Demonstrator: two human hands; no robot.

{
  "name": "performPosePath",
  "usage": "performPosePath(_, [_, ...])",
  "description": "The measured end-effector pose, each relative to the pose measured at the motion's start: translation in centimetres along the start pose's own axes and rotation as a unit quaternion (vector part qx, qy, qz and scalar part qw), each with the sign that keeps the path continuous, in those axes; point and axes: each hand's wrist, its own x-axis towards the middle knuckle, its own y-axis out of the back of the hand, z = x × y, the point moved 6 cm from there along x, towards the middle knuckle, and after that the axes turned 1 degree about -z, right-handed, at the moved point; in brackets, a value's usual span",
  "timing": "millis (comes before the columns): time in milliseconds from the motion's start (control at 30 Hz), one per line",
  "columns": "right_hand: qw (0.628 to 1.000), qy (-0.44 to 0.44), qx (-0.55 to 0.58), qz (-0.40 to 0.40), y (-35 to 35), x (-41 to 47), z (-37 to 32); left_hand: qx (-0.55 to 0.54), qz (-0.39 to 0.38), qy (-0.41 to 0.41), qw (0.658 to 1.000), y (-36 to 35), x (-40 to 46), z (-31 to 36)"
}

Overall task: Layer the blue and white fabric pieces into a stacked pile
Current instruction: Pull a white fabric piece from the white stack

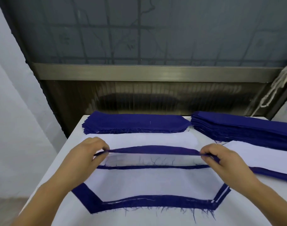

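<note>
At centre-left of the frame my left hand (92,154) pinches one end of the blue fabric piece (153,149); my right hand (221,159) pinches the other at centre-right. I hold it taut above the blue and white pile (149,185) on the worktop (71,144), and should square its edges before lowering.

We seem to be in a small sewing or garment workshop, not a home room. Beyond our fingers (105,148) the white-covered desk (71,214) carries two stacks of identically cut blue pieces (134,123), one straight ahead and a thicker one (244,128) to the right, all with raw, fraying edges. Below our fingers lies a white panel bordered in blue (149,185) with loose threads, while behind the desk we see only a bare wall (17,95) and a dusty frosted window (147,38).
</note>
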Motion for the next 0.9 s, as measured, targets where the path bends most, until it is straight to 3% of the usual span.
performPosePath(133, [0.981, 0.157, -0.114, 0.014, -3.0, -3.8, -0.8, 0.003, -0.043, -0.074, 0.996, -2.7, -4.1, -0.4])
performPosePath(300, [0.971, 0.195, -0.139, -0.014, -5.4, -6.4, 0.3, 0.007, -0.078, -0.092, 0.993, -6.5, -6.8, -0.9])
performPosePath(500, [0.971, 0.198, -0.135, -0.018, -5.3, -6.3, 0.0, -0.013, -0.09, -0.084, 0.992, -7.0, -6.8, -1.5])
performPosePath(733, [0.984, 0.12, -0.106, -0.081, -4.7, -6.0, 0.6, -0.064, -0.135, -0.052, 0.987, -6.7, -6.8, -1.9])
performPosePath(900, [0.985, 0.08, -0.121, -0.095, -5.5, -4.7, 0.8, -0.048, -0.106, -0.051, 0.992, -6.9, -5.4, -1.1])
